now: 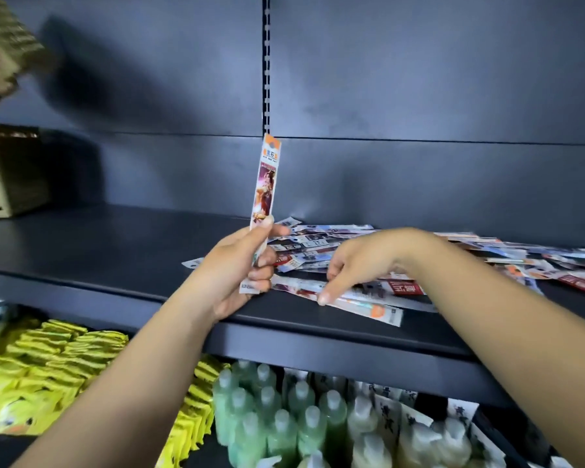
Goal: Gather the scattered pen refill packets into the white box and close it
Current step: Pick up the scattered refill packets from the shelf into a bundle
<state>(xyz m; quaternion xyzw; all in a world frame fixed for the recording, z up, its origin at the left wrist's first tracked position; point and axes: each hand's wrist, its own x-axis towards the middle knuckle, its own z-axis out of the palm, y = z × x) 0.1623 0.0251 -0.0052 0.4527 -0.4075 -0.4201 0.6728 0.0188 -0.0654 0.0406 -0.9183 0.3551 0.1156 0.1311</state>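
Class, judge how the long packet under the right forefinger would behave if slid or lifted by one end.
The front packet looks flat and glossy, so it would probably slide easily on the smooth shelf. The similar packet in the left hand stands upright unsupported, so it is likely fairly stiff and light. Being flat, it should not roll.

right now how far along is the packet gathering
Early. Done: nothing visibly boxed; no white box is in view. In hand: the left hand grips one upright packet, and the right hand reaches down, a fingertip on a packet at the shelf edge. Left: the scattered packets on the dark shelf, then boxing and closing.
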